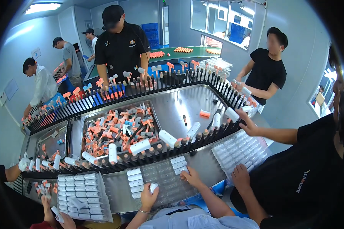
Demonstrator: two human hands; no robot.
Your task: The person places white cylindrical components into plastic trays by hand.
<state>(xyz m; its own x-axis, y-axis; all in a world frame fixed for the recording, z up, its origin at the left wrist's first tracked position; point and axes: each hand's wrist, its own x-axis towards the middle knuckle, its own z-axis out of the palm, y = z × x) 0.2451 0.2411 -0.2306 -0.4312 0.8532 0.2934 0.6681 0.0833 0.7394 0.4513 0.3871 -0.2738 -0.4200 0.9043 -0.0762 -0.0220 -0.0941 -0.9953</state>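
My left hand (149,195) is closed round a small white plastic casing (154,187) over the near edge of the bench. My right hand (192,178) reaches forward, its thumb and fingers on a white casing (181,170) at the near end of a short column. That column lies in a clear plastic blister tray (159,179), whose left side holds another column of white casings (135,184). Between the two columns, tray pockets show bare. Just beyond runs a black rack of upright pegs, some carrying white casings (140,147).
Stacked filled trays (82,194) stand at my left, another tray (240,150) at my right. Inside the peg loop, a steel pan (156,114) holds a heap of orange and grey parts (118,129). Co-workers' hands (245,123) work close on both sides; others stand across the loop.
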